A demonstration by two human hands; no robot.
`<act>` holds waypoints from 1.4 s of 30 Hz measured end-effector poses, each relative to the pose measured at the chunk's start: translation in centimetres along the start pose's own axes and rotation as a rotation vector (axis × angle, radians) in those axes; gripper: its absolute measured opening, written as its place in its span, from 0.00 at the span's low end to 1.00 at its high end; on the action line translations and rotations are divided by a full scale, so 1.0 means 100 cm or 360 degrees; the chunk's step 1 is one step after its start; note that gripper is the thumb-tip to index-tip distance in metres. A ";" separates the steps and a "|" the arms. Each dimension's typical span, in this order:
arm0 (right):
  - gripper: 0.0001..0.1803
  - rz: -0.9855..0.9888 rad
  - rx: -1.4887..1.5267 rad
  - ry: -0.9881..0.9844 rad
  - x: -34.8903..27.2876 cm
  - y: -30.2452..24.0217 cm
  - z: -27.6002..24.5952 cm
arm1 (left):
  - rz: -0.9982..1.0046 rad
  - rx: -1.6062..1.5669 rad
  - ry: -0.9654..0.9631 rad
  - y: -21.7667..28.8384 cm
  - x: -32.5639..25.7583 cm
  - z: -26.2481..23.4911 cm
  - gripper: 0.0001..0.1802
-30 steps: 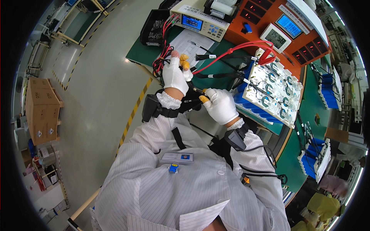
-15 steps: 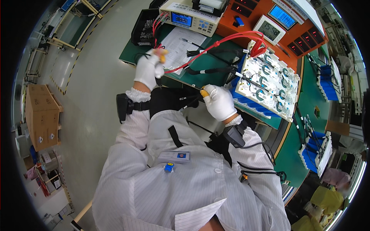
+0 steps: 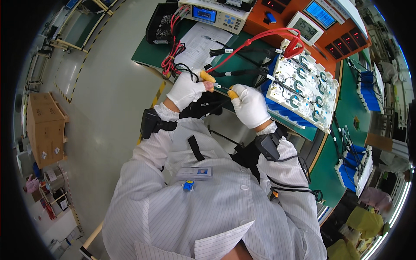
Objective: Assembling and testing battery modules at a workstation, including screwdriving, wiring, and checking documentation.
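Note:
My left hand [image 3: 187, 89], white-gloved with yellow finger covers, is closed, its fingertips pinching the tip of a small silver cable lug [image 3: 218, 86]. My right hand [image 3: 250, 106], gloved alike, is closed on the thin dark cable [image 3: 225, 88] behind that lug. The two hands face each other just in front of the bench edge. A bundle of red and black test leads [image 3: 170, 65] hangs beside my left hand. To the right of my right hand stands a white-topped battery module [image 3: 303, 89] with blue sides and black wires.
On the green bench [image 3: 146, 55] are a black bin [image 3: 159, 26] of small metal parts, a meter [image 3: 216, 16], paper sheets [image 3: 201, 43] and an orange instrument panel [image 3: 277, 19]. More blue modules [image 3: 353, 171] sit at the right. Cardboard boxes [image 3: 45, 130] stand on the floor at left.
My left hand has moved right and down, away from the test leads, to meet my right hand. The red leads now lie bunched at the bench edge. The silver lug shows between the hands.

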State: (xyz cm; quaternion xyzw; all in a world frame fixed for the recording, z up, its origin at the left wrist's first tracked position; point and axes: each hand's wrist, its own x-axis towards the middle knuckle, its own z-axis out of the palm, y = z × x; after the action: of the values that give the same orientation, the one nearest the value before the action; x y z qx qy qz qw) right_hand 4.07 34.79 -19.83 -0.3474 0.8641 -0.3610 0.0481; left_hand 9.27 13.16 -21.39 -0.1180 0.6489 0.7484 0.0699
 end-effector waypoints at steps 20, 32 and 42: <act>0.10 -0.0175 -0.0193 -0.0014 0.002 0.001 0.004 | 0.0013 0.0021 -0.0024 -0.001 -0.004 0.011 0.10; 0.10 -0.0208 -0.0125 0.0019 -0.001 0.004 0.009 | 0.0021 0.0027 0.0020 -0.001 -0.008 0.027 0.09; 0.07 0.0012 0.0365 0.0275 -0.004 -0.004 0.009 | -0.0064 -0.0543 -0.0095 -0.031 -0.010 -0.001 0.17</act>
State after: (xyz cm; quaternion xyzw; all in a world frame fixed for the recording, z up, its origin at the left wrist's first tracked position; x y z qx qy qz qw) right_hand 4.89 34.32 -20.31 -0.3041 0.8193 -0.4858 0.0142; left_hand 11.00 13.52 -24.08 -0.1189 0.5074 0.8494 0.0830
